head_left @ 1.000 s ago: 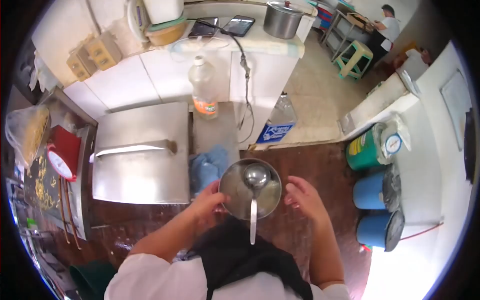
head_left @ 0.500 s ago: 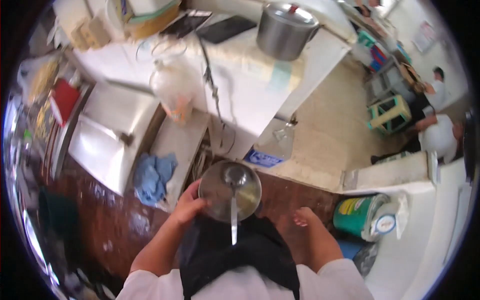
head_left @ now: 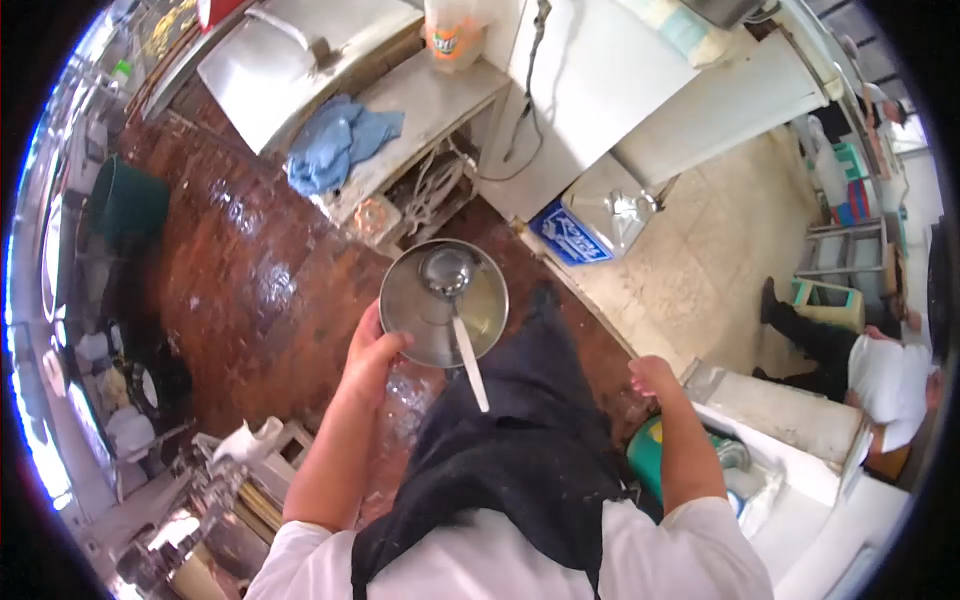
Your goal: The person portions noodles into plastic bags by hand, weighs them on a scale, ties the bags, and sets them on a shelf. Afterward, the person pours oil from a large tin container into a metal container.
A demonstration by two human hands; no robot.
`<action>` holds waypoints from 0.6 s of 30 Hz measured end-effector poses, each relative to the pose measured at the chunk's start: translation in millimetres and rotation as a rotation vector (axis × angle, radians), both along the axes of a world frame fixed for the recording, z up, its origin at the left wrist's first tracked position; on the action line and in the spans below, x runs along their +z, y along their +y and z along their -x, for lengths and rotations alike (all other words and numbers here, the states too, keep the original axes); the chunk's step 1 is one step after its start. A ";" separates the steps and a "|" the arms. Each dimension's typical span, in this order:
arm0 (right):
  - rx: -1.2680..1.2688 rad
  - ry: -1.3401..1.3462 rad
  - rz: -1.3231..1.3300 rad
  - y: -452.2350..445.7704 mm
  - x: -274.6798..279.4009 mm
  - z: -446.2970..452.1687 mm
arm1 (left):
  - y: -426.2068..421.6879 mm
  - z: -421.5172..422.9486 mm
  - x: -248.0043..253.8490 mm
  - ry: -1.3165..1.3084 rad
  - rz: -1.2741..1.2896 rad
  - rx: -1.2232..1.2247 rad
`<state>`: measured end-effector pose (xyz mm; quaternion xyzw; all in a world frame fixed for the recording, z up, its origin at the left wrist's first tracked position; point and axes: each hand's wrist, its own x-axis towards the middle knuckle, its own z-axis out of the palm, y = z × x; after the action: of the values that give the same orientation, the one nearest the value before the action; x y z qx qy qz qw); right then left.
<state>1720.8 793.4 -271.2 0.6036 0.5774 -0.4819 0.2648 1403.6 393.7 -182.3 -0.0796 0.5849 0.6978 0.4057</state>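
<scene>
My left hand grips the left rim of a round metal bowl, its thumb lying over the edge. Inside the bowl a ladle rests with its cup at the far side, and its pale handle sticks out over the near rim towards my dark apron. A little yellowish matter, too unclear to name, shows on the bowl's right side. My right hand hangs apart from the bowl on the right, its fingers curled in, with nothing visible in them. Below it stands a green bucket.
The red-brown floor looks wet. Ahead are a metal basin, a ledge with a blue cloth, a plastic bottle and a blue-and-white box. A dark green bin stands left. A person is at right.
The view has tilted down and turned, showing more floor. My left hand still holds the bowl with the ladle in it. My right hand stays away from the bowl, fingers still curled.
</scene>
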 end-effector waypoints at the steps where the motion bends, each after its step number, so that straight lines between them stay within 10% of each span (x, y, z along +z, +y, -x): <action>1: 0.013 0.027 -0.009 -5.7 4.4 4.8 | -8.8 -9.3 -5.7 0.006 0.025 0.013; 18: 0.132 -0.053 -0.164 61.5 6.2 39.2 | 51.9 -46.6 -77.3 -0.201 -0.159 0.106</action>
<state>1681.5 854.9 -264.9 0.5966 0.6459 -0.3984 0.2609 1450.2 445.6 -259.6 -0.1473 0.4792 0.7509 0.4299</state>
